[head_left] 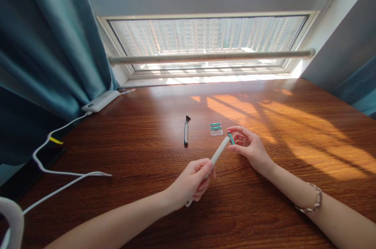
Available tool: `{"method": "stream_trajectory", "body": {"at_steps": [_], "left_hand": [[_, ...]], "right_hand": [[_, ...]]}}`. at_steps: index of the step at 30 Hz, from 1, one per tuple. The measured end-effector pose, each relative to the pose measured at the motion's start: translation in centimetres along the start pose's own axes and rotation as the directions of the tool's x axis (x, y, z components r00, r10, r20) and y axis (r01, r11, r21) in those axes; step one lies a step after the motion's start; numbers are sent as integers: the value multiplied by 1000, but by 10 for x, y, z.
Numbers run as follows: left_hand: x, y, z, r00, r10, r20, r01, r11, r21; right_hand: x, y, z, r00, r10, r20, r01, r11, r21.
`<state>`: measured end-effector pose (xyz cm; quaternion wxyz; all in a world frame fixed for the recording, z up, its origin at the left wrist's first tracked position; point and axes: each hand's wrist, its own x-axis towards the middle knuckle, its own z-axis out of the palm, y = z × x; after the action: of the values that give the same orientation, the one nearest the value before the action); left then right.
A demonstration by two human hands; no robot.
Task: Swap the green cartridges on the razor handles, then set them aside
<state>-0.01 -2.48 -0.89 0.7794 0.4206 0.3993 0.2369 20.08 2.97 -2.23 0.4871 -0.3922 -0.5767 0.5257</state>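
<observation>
My left hand [188, 182] is closed around a long, flat white handle [219, 151] with a rounded end, which slants up and to the right. Between the thumb and fingertips of my right hand [251, 148] is a small green-and-black razor cartridge [231, 138]. The handle's far end is close against the cartridge; whether they touch, I cannot tell. Just beyond lies a clear plastic case [216, 132] holding green-and-black razor cartridges. Farther left, a grey-and-black razor [186, 134] rests on the table, its head pointing away from me.
The brown wooden table [141, 135] ends at a window with a horizontal rail [205, 58]. A white power strip [101, 101] sits at the back left, beside a blue curtain [64, 33]. Its white cable [63, 171] runs along the left side, with a yellow tag [56, 140].
</observation>
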Motion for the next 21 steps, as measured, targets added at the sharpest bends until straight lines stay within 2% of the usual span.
{"method": "stream_trajectory", "body": {"at_steps": [6, 16, 21], "left_hand": [[0, 1, 0, 1000, -14, -8, 14, 1000, 6], [0, 1, 0, 1000, 0, 2, 0, 1000, -5], [-1, 1, 1, 1000, 21, 2, -21, 999, -38]], "right_hand": [[-1, 1, 2, 998, -45, -45, 46, 998, 29], [0, 3, 1, 998, -50, -49, 54, 995, 87], [1, 2, 2, 997, -60, -46, 62, 998, 34]]}}
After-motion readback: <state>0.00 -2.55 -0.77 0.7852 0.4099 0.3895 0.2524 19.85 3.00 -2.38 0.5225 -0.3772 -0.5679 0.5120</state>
